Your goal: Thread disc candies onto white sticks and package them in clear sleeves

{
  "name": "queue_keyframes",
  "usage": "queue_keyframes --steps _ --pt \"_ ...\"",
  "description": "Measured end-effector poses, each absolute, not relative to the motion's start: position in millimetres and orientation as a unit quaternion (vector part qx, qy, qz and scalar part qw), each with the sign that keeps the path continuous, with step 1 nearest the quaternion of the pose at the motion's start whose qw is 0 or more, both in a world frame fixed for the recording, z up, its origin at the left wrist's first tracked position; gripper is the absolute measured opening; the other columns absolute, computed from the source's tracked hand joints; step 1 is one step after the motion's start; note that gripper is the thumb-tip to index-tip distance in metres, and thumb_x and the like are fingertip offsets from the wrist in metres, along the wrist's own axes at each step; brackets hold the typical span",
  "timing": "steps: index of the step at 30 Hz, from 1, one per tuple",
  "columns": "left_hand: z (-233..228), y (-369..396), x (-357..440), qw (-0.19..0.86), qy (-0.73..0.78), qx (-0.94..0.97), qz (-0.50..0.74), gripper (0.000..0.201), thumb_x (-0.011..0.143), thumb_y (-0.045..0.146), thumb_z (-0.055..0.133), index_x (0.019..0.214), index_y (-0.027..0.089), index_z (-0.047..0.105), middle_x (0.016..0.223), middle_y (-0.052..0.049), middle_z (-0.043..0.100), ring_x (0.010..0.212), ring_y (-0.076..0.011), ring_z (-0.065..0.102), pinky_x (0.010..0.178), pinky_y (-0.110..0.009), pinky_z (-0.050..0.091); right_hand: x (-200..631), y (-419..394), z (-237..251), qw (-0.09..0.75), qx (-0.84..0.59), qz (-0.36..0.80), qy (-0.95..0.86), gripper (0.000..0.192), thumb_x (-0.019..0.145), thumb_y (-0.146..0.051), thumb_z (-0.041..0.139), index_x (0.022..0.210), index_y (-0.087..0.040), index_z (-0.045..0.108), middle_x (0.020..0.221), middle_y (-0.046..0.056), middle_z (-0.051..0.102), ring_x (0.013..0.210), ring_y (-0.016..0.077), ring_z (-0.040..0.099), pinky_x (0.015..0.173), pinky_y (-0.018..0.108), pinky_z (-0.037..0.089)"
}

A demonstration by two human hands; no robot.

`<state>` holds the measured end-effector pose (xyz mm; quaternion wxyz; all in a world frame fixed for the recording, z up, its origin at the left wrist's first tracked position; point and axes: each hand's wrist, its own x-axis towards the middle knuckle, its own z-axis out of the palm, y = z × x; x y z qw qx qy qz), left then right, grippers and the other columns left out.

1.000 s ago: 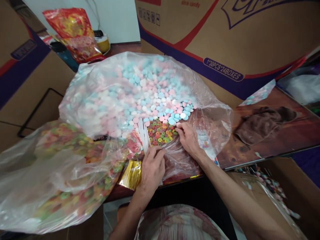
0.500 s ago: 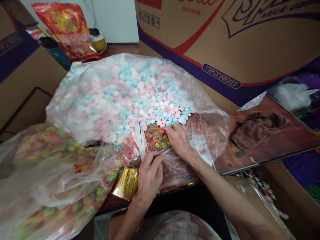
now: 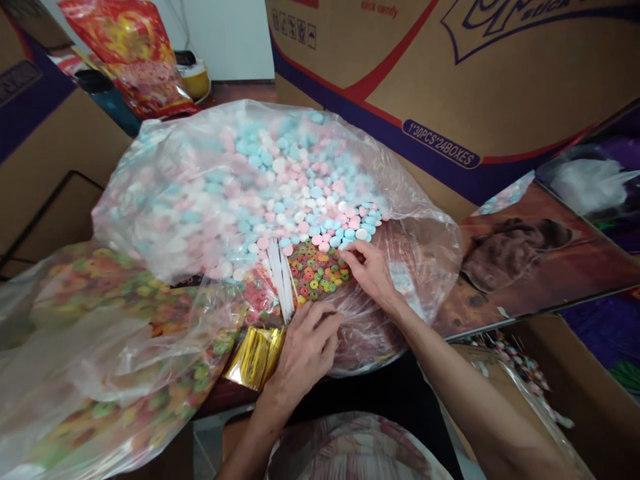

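A big clear bag (image 3: 200,200) of pink, white and blue tablet candies spreads over the table. Before its mouth lie small ring-shaped candies (image 3: 317,275) in mixed colours. My right hand (image 3: 374,275) is at their right edge, thumb and fingertips closed in a pinch; whatever is between them is too small to make out. My left hand (image 3: 309,343) curls over their near edge, fingers together, with its fingertips and anything in them hidden. White sticks (image 3: 283,283) lie in a bundle just left of the rings. Gold twist ties (image 3: 256,357) sit beside my left wrist.
Another clear bag (image 3: 115,347) of ring candies fills the left. Large cartons (image 3: 350,133) stand behind the table. At right lie a brown cloth (image 3: 515,253) and, below the table edge, an open box (image 3: 560,373) holding wrapped candy. A red snack bag (image 3: 135,60) stands back left.
Both hands have shifted a little to the right. More of the ring candies shows between them, and the clear plastic near my left hand has moved toward the table's front edge.
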<state>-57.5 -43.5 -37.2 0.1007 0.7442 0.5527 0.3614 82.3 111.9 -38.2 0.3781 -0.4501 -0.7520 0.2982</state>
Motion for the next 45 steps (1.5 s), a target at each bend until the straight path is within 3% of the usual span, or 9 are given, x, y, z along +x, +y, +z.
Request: queue_keyframes --steps 4,8,15,24,27,31,36,39,45 --pt "-35 -44 -57 0.134 0.507 0.784 0.333 0.025 0.092 0.008 0.053 0.108 0.022 0.067 0.103 -0.005 0.069 0.095 -0.0189 0.06 0.09 -0.036 0.053 90 113 -32 0.394 -0.431 0.363 -0.726 0.019 0.092 -0.028 0.056 0.087 -0.021 0.073 0.083 0.001 0.073 0.075 0.0184 0.064 0.068 0.029 0.049" --pt "-35 -44 -55 0.141 0.5 0.789 0.328 0.022 0.094 0.011 0.053 0.107 0.021 0.068 0.101 -0.005 0.07 0.094 -0.0192 0.06 0.088 -0.035 0.054 102 98 -25 0.392 -0.42 0.335 -0.747 0.016 0.091 -0.023 0.058 0.092 -0.021 0.074 0.089 0.003 0.075 0.081 0.0194 0.067 0.075 0.031 0.05" --pt "-34 -44 -53 0.124 0.5 0.797 0.317 0.021 0.095 0.014 0.052 0.102 0.02 0.07 0.093 -0.006 0.069 0.09 -0.0199 0.059 0.083 -0.034 0.054 86 73 -24 0.215 -0.311 0.254 -0.89 0.017 0.096 -0.018 0.058 0.087 -0.02 0.072 0.081 0.004 0.07 0.079 0.0179 0.063 0.077 0.03 0.046" --pt "-38 -45 -55 0.134 0.498 0.797 0.315 0.023 0.094 0.013 0.051 0.104 0.02 0.07 0.097 -0.006 0.07 0.089 -0.0194 0.057 0.081 -0.034 0.054 72 83 -37 0.351 -0.398 0.281 -0.799 0.022 0.096 -0.018 0.051 0.099 -0.021 0.073 0.103 0.008 0.075 0.094 0.0226 0.069 0.087 0.036 0.052" --pt "-38 -44 -55 0.127 0.499 0.798 0.314 0.022 0.096 0.013 0.05 0.103 0.02 0.07 0.097 -0.005 0.069 0.089 -0.0197 0.057 0.081 -0.034 0.053 85 81 -35 0.372 -0.43 0.316 -0.759 0.022 0.094 -0.019 0.052 0.102 -0.02 0.072 0.097 0.006 0.076 0.088 0.0214 0.069 0.081 0.033 0.052" --pt "-38 -43 -55 0.13 0.501 0.797 0.31 0.023 0.096 0.013 0.05 0.104 0.021 0.07 0.098 -0.005 0.069 0.089 -0.0192 0.057 0.081 -0.033 0.053 97 81 -32 0.371 -0.447 0.353 -0.733 0.016 0.092 -0.023 0.056 0.092 -0.02 0.072 0.083 0.002 0.073 0.074 0.0183 0.065 0.069 0.029 0.05" --pt "-38 -43 -54 0.127 0.502 0.798 0.309 0.023 0.095 0.013 0.051 0.104 0.021 0.07 0.095 -0.005 0.069 0.087 -0.0192 0.057 0.082 -0.034 0.053 87 72 -30 0.302 -0.343 0.349 -0.818 0.016 0.094 -0.018 0.056 0.094 -0.021 0.072 0.091 0.003 0.072 0.085 0.0181 0.065 0.081 0.031 0.049" --pt "-39 -43 -54 0.127 0.499 0.795 0.32 0.025 0.094 0.01 0.052 0.108 0.02 0.07 0.099 -0.005 0.07 0.094 -0.0199 0.057 0.087 -0.034 0.052 75 66 -34 0.252 -0.322 0.313 -0.857 0.015 0.095 -0.017 0.058 0.092 -0.019 0.073 0.088 0.005 0.069 0.083 0.0187 0.062 0.079 0.031 0.048" --pt "-42 -43 -56 0.127 0.502 0.799 0.307 0.025 0.093 0.011 0.053 0.108 0.021 0.071 0.095 -0.005 0.069 0.09 -0.02 0.057 0.084 -0.035 0.053 69 65 -36 0.297 -0.386 0.316 -0.814 0.014 0.095 -0.017 0.054 0.088 -0.019 0.066 0.087 0.005 0.067 0.084 0.0191 0.061 0.081 0.031 0.046"
